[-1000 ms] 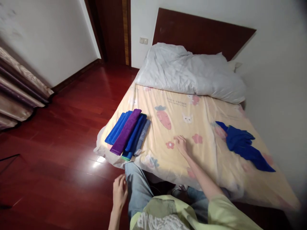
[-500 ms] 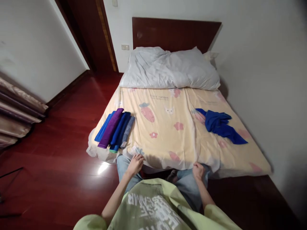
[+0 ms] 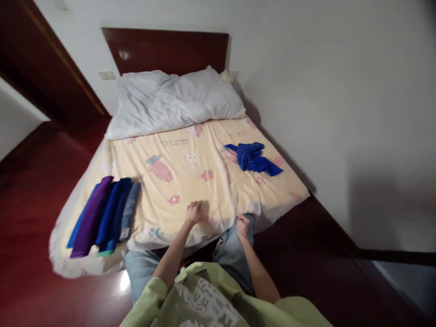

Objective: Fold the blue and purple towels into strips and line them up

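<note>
Head view: The left hand (image 3: 194, 212) is above or on the patterned sheet (image 3: 185, 175), fingers bent; whether its grip is empty cannot be determined. The right hand (image 3: 243, 225) is curled at the sheet's near edge, beside the knee; contact with the fabric cannot be confirmed. Folded cloths (image 3: 111, 215) lie side by side near the left corner, presumably for compact, orderly storage. The crumpled blue cloth (image 3: 252, 157) lies apart at right, likely separated because it is unfolded.
</note>
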Demonstrator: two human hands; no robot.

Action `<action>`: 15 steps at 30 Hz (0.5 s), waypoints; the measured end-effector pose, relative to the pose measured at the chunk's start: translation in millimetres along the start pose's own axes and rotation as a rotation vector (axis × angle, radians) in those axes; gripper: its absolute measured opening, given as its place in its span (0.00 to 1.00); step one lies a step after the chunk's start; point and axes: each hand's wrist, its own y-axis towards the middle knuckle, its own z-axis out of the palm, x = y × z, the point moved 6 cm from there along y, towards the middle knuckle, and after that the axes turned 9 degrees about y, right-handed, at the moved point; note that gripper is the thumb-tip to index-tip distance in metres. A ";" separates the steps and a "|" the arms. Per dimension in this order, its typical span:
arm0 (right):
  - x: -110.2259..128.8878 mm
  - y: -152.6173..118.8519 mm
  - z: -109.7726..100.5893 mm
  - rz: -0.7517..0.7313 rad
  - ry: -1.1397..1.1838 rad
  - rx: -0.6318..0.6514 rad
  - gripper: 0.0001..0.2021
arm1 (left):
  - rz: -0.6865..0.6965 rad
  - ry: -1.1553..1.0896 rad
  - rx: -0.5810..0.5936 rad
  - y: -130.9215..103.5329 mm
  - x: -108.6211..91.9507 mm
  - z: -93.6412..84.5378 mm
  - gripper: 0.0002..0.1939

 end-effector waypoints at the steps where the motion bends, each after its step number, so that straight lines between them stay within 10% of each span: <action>1: -2.3 2.3 1.2 -0.006 0.004 -0.015 0.13 | -0.070 -0.001 -0.030 8.0 1.8 6.8 0.13; 15: -34.6 11.1 9.1 -0.095 0.205 -0.189 0.11 | -0.040 0.158 -0.436 23.5 11.3 45.1 0.10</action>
